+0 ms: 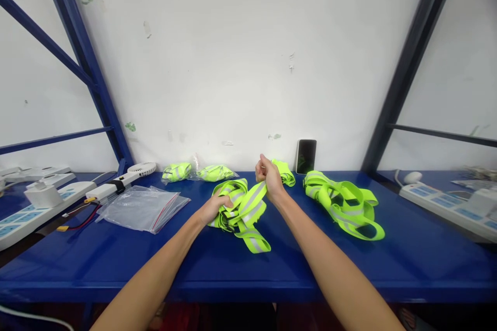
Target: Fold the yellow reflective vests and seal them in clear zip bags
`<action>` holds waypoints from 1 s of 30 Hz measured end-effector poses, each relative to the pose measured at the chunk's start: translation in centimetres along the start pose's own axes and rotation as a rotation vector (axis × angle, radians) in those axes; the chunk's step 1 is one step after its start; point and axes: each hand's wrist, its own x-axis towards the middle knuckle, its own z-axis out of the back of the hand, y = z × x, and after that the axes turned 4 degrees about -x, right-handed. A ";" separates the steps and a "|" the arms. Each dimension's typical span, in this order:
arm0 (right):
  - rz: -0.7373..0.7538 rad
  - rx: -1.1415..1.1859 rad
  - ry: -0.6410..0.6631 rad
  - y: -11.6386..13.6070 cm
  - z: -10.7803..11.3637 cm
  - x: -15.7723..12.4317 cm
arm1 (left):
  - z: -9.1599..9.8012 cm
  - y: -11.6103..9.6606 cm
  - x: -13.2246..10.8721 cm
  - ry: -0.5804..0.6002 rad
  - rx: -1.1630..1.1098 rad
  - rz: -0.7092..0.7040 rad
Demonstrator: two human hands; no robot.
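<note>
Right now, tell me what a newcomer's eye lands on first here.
The fluorescent yellow-green reflective straps jump out against the blue steel bench, heaped at the centre. The left hand rests on that heap while the right hand grips a strap rising from it. A second tangled bundle of strap lies to the right.

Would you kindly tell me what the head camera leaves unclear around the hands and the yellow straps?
Head view:
the left hand hides part of the reflective strap bundle beneath it;
the right hand hides how the strap passes through it;
plastic wrapping blurs the folds of the bagged strips.
</note>
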 end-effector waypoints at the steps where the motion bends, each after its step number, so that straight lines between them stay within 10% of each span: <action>1: -0.001 -0.032 0.001 -0.3 0.1 0.0 | -0.1 0.0 0.0 -0.015 -0.051 0.010; 10: 0.278 -0.438 -0.054 -3.6 -0.4 -1.7 | -0.3 -1.1 -0.6 -0.176 -0.294 0.105; 16: 0.356 -0.539 -0.245 -2.8 -1.6 -3.3 | -0.6 -1.1 0.3 -0.439 -0.274 -0.183; 30: 0.004 -0.018 0.280 -3.5 -1.7 -2.8 | 1.0 0.0 0.5 -0.507 0.266 -0.364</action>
